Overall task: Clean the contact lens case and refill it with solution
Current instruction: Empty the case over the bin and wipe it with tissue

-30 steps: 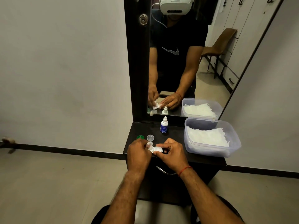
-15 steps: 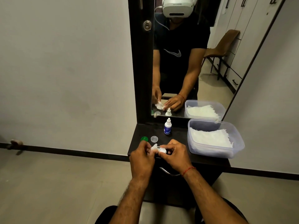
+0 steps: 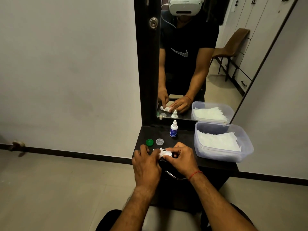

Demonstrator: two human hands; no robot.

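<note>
From the head view I see both hands meeting over the near edge of the dark dresser top. My right hand pinches the white contact lens case between thumb and fingertips, holding it just above the top at the centre of the scene. My left hand presses a small wad of white tissue against the case's left end, fingers closed around it. A red thread circles the right wrist.

At about 10 o'clock from the case, a green cap lies on the top, with a clear cap just beside it on the right. At 12 o'clock stands the solution bottle, upright, white nozzle up, blue label, close to the mirror. At 2 to 3 o'clock sits a clear plastic tub holding a stack of white tissues. A metal drawer handle shows below my hands.
</note>
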